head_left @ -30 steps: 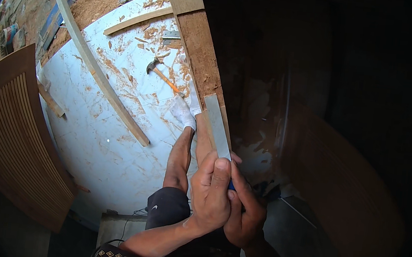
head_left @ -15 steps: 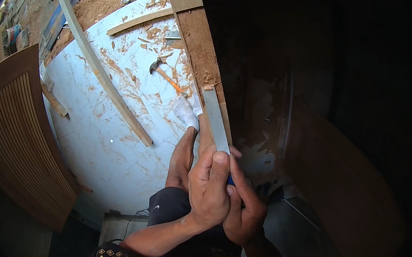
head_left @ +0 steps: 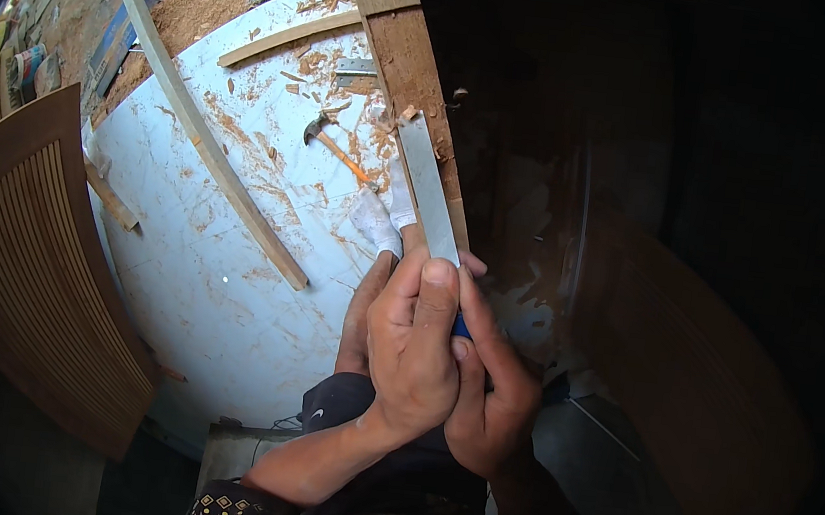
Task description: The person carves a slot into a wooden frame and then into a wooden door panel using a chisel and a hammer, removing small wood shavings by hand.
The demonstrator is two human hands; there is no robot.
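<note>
A wide steel chisel point(head_left: 431, 199) lies along the narrow edge of an upright wooden board point(head_left: 418, 62). Its tip is at a curled wood shaving within a rough, cut-down recess on that edge. My left hand point(head_left: 412, 343) is closed round the lower blade, thumb pressed flat on top of it. Just behind, my right hand point(head_left: 493, 397) wraps the handle, of which only a bit of blue shows between the hands. Loose shavings lie in the recess beyond the tip.
A claw hammer point(head_left: 343, 155) with an orange handle lies on the white floor sheet point(head_left: 200, 265) near my feet, among wood chips. Left of it is a long wooden batten point(head_left: 200, 130). A slatted brown panel point(head_left: 49, 270) stands at far left; sawdust is heaped beyond.
Both hands and the chisel have moved forward along the board edge. The tip now sits farther up the recess, with a shaving raised at it.
</note>
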